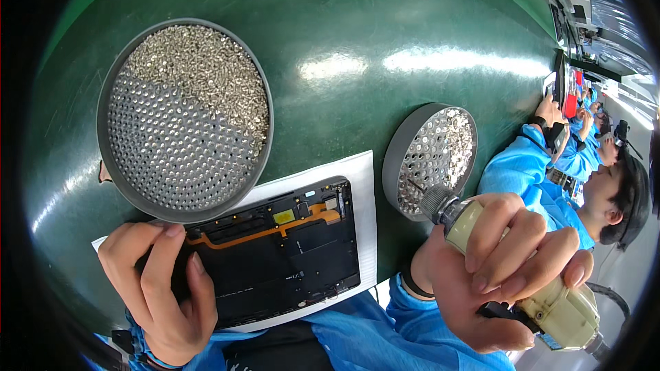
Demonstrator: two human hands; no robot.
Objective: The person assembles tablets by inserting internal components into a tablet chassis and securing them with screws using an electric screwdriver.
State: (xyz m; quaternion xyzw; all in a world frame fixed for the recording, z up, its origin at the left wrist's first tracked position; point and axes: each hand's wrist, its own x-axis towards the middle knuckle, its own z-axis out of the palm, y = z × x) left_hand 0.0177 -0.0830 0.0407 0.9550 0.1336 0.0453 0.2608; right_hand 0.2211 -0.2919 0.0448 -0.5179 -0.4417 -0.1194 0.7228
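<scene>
My right hand [509,268] is wrapped round a pale yellow electric screwdriver [560,312], whose tip points left over a small round grey screw tray [393,168]. Small silvery screws [459,141] are heaped at that tray's right side, with others seated in its holes. Below the trays lies an opened black tablet housing [289,288] with an orange flex cable [240,239] and a yellow sticker. At its upper left corner is my left hand [161,282], fingers bent, thumb and fingertips apart. Those fingertips are beside the lower rim of a large round tray [185,216].
Loose screws [199,62] cover the large tray's upper right part. A white sheet [366,213] lies under the housing on the green tabletop [330,0]. At the right, a person in blue workwear [515,165] sits beside me, with other people farther along.
</scene>
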